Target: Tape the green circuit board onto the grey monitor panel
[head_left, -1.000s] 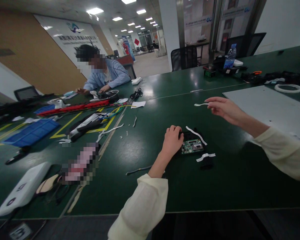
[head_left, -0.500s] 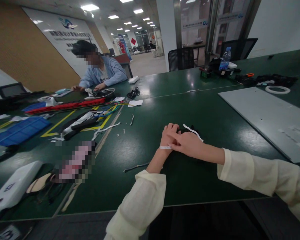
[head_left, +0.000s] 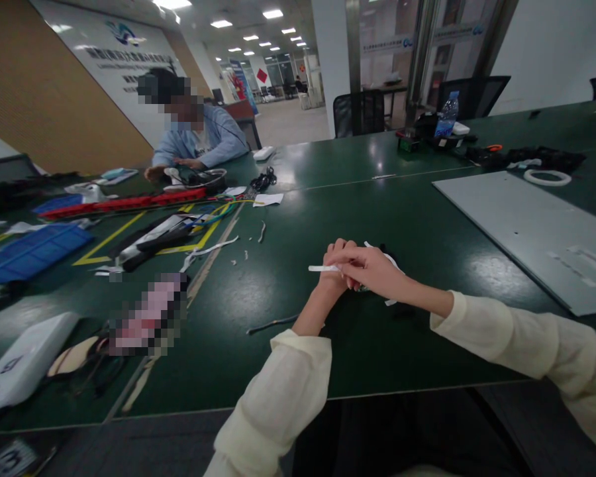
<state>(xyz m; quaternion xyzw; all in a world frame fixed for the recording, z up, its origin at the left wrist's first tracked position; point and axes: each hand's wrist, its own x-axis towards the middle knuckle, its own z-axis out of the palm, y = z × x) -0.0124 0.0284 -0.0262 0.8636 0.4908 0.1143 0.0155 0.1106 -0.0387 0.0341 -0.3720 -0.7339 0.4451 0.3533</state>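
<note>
My right hand (head_left: pixel 372 270) lies across my left hand, thumb and fingers pinched on a short white strip (head_left: pixel 320 268). The strip points left over the back of my left hand (head_left: pixel 332 281). Curled fingers of my left hand are closed, but what they hold is mostly covered by my right hand. Under and beyond the hands, part of a dark object with a small green patch (head_left: pixel 362 288) shows. Another white strip (head_left: pixel 369 244) curves along its far side.
A dark cord (head_left: pixel 273 323) lies left of my forearm. Farther left are a white box (head_left: pixel 27 368), a blue basket (head_left: pixel 34 252) and a red bar (head_left: pixel 124 203). A grey panel (head_left: pixel 511 225) and a white ring (head_left: pixel 547 177) lie right. A co-worker (head_left: pixel 198 136) sits across.
The white strip that lay across my left wrist is now lifted, held in my right fingers and pointing left. More of the dark object shows below the hands. The view has shifted slightly.
</note>
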